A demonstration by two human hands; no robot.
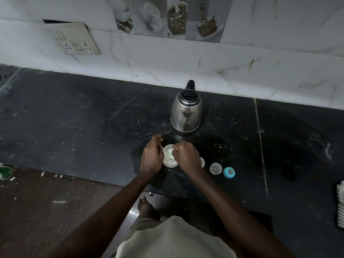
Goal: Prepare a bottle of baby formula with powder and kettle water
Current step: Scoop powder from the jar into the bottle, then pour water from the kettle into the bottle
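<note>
1. A person stands at a black counter (93, 127) and looks down at both hands
2. A bottle (169, 162) stands on the counter near the front edge, between the two hands. We see it from the top. Its mouth is open and it looks white and milky inside
3. The left hand (151, 159) is on the left side of the bottle. Its fingers are curled round the bottle and hold it
4. The right hand (186, 157) is just over the right side of the bottle. Its finger and thumb pinch a small white stick (174, 149) over the bottle's mouth. It is too small to tell what the stick is
5. A shiny kettle (186, 112) stands behind the bottle, close to the wall. Its lid is shut and its spout points at the person
6. To the right of the bottle, three small round things sit in a row on the counter: a white lid (202, 162) partly hidden by the right hand, then a clear cap (215, 168), then a blue ring (229, 172)
7. A wall plug (74, 40) is on the white tiles at the back left
8. A bare foot (147, 205) shows on the floor below the counter
</note>
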